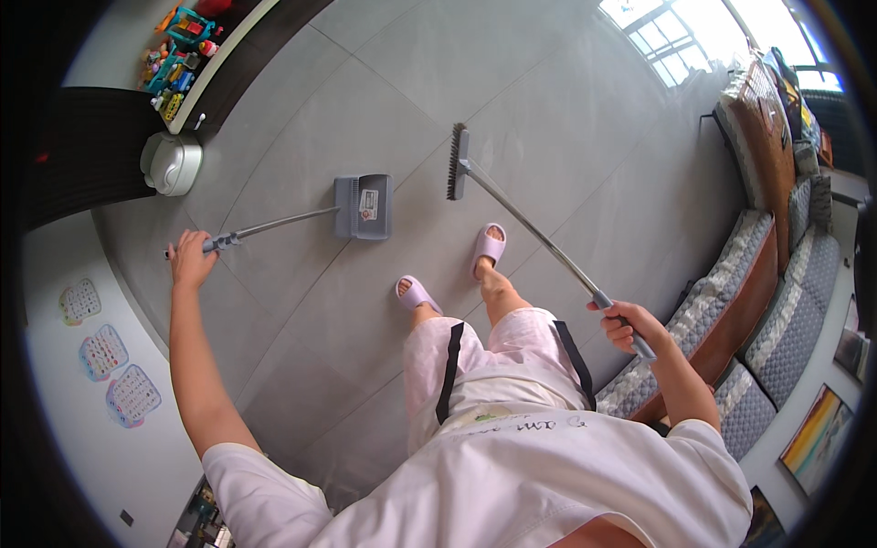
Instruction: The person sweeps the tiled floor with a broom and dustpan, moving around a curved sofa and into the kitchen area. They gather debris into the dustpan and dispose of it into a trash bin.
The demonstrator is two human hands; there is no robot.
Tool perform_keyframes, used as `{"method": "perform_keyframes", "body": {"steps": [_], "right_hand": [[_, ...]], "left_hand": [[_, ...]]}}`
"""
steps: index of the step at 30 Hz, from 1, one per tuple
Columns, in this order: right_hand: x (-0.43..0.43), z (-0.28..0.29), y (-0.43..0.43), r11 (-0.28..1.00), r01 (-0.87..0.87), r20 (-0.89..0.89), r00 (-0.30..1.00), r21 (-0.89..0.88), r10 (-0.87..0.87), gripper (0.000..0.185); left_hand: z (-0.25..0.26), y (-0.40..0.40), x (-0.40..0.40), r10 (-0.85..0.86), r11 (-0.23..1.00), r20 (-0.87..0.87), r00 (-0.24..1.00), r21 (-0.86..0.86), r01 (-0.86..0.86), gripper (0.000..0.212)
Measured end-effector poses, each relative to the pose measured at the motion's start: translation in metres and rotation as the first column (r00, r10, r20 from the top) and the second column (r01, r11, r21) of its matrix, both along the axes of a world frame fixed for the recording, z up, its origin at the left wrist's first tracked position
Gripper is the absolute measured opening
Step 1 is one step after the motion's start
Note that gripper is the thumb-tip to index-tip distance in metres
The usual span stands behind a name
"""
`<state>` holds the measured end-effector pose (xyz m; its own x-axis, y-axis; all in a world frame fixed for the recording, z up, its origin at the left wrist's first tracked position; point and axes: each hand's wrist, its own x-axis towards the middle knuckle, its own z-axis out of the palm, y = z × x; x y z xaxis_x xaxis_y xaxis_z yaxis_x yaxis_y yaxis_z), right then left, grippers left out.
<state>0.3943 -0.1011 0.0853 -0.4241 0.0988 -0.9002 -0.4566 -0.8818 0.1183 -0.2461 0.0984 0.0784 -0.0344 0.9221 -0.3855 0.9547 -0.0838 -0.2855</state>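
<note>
My left hand (191, 259) is closed around the grey grip at the top of the metal handle of a grey dustpan (376, 207). The dustpan is at the centre-left, over the tiled floor, and carries a sticker on its inside. In my right hand (631, 326) is the grey handle end of a broom, whose metal pole runs up and left to a grey head with dark bristles (455, 162). The broom head is to the right of the dustpan, apart from it. My feet, in pink slippers (489, 244), are below the two tools.
A cushioned sofa (712, 322) with quilted grey covers lines the right side. At the upper left are a white bin (177, 164), a dark cabinet (96, 147) and a shelf of colourful toys (179, 61). A white wall (75, 438) with charts is at the left.
</note>
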Motion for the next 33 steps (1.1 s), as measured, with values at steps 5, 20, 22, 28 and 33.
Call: {"method": "perform_keyframes", "body": {"steps": [5, 20, 22, 28, 33], "right_hand": [[-0.065, 0.018, -0.020, 0.980, -0.198, 0.059, 0.978, -0.035, 0.200, 0.020], [-0.344, -0.189, 0.014, 0.872, -0.455, -0.533, 0.700, 0.179, 0.475, 0.021], [-0.370, -0.207, 0.023, 0.915, -0.404, -0.547, 0.763, 0.010, 0.343, 0.020], [-0.214, -0.206, 0.074, 0.938, -0.333, -0.523, 0.819, -0.098, 0.236, 0.024], [-0.023, -0.145, 0.064, 1.000, 0.007, -0.279, 0.960, 0.000, -0.006, 0.012]], "left_hand": [[0.023, -0.010, -0.013, 0.139, 0.990, 0.045, 0.989, -0.013, -0.138, 0.036], [0.239, -0.253, -0.092, 0.519, 0.664, 0.240, 0.820, 0.491, -0.564, 0.034], [0.250, -0.228, -0.023, 0.605, 0.566, 0.169, 0.778, 0.596, -0.570, 0.026], [0.221, -0.196, 0.041, 0.580, 0.501, 0.246, 0.776, 0.644, -0.578, 0.040], [0.203, -0.144, 0.066, 0.699, 0.514, 0.182, 0.692, 0.544, -0.663, 0.050]]}}
